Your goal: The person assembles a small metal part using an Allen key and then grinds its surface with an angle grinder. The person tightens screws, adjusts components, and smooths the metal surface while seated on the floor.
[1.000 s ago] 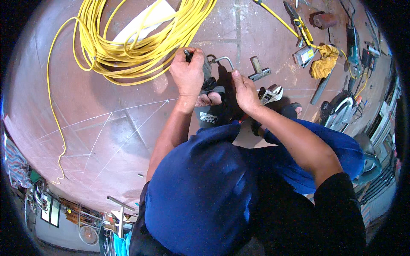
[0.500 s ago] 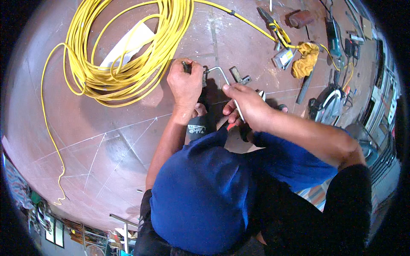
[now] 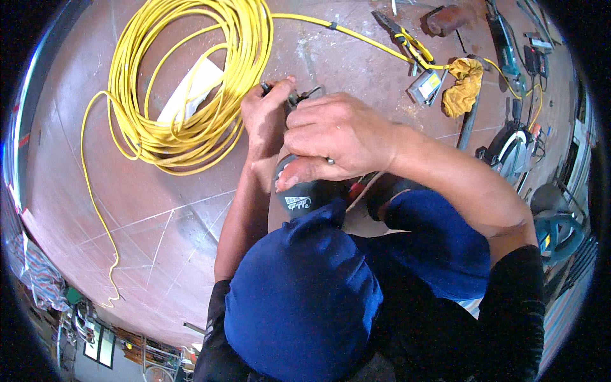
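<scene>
My left hand (image 3: 262,118) is closed around a dark metal part (image 3: 294,99), whose ends show past the thumb and fingers. My right hand (image 3: 340,137) is a fist just to the right of it, nearly touching. From that fist pokes the small end of a hex key (image 3: 330,161); the rest of the key is hidden by the fingers. Whether the key sits in the metal part cannot be seen. Under my hands is a dark sandal (image 3: 299,194) with a pale print, on my foot. My blue-clad knee (image 3: 299,286) rises in front.
A coil of yellow cable (image 3: 127,70) lies at the far left over a white sheet (image 3: 191,92). Pliers (image 3: 404,38), a silver box (image 3: 425,87), a yellow-brown cloth (image 3: 463,86), a teal grinder (image 3: 506,60) and a circular saw (image 3: 509,149) lie to the right.
My right hand has moved left and turned over, closing toward the left hand; the hex key's long arm is now mostly covered. The left hand still grips the metal part.
</scene>
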A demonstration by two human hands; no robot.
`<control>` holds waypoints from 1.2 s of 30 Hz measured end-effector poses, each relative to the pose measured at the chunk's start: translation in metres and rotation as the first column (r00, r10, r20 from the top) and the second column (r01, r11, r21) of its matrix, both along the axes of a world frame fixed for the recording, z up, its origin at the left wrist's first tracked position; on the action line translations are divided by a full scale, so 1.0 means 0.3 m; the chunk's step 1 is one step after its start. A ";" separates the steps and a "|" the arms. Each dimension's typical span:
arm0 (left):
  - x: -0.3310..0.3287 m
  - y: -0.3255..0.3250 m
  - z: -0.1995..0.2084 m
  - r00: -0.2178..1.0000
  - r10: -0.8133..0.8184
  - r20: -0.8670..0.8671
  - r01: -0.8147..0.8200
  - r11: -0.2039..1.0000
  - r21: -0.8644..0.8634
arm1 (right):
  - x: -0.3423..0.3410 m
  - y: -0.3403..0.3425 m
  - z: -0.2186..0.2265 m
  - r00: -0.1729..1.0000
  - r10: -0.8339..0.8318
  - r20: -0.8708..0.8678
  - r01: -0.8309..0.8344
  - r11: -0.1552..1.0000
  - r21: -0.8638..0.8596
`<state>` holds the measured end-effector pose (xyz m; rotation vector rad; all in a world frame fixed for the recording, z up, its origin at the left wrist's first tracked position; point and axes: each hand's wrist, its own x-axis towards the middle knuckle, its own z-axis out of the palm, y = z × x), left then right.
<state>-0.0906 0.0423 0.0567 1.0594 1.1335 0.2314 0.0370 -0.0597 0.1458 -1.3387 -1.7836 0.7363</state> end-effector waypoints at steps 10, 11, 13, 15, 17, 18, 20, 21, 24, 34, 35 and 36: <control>0.083 0.047 -0.055 0.976 -0.215 0.027 0.182 0.882 0.435 | -0.110 -0.011 -0.027 0.845 -0.524 0.109 0.525 0.851 0.022; 0.079 0.043 -0.075 0.950 -0.311 0.012 0.248 0.780 0.574 | -0.114 -0.006 -0.028 0.816 -0.570 0.092 0.572 0.820 0.004; 0.078 0.027 -0.115 0.936 -0.347 0.057 0.248 0.766 0.593 | -0.100 0.007 -0.038 0.725 -0.683 0.085 0.688 0.717 -0.106; 0.101 0.016 -0.152 0.926 -0.240 0.292 0.192 0.964 0.186 | -0.044 0.018 -0.063 0.673 -0.739 0.030 0.711 0.636 -0.301; 0.128 -0.016 -0.166 0.944 -0.247 0.219 0.200 0.955 0.219 | 0.018 0.036 -0.093 0.569 -0.822 0.017 0.715 0.484 -0.504; 0.135 -0.041 -0.160 0.928 -0.326 0.178 0.252 0.904 0.344 | 0.071 0.042 -0.117 0.526 -0.851 -0.009 0.713 0.446 -0.542; 0.131 -0.091 -0.126 0.868 -0.496 0.027 0.360 0.664 0.655 | 0.210 0.015 -0.181 0.432 -0.900 -0.050 0.700 0.370 -0.611; 0.127 -0.104 -0.106 0.818 -0.541 -0.195 0.548 0.630 0.550 | 0.272 -0.013 -0.214 0.275 -0.947 -0.166 0.519 0.292 -0.803; 0.128 -0.143 -0.065 0.747 -0.630 -0.210 0.561 0.429 0.708 | 0.350 -0.118 -0.290 -0.082 -0.988 -0.127 -0.009 0.128 -0.992; 0.071 -0.187 -0.014 0.843 -0.061 0.534 0.376 0.777 -0.505 | 0.398 -0.039 -0.059 0.759 -0.333 0.559 0.259 0.943 0.210; 0.066 -0.187 0.000 0.862 0.017 0.506 0.326 0.746 -0.581 | 0.413 -0.047 -0.035 0.818 -0.095 0.567 0.096 0.995 0.028; 0.064 -0.187 0.014 0.878 0.083 0.471 0.281 0.706 -0.650 | 0.426 -0.054 -0.014 0.833 0.149 0.533 -0.079 0.985 -0.152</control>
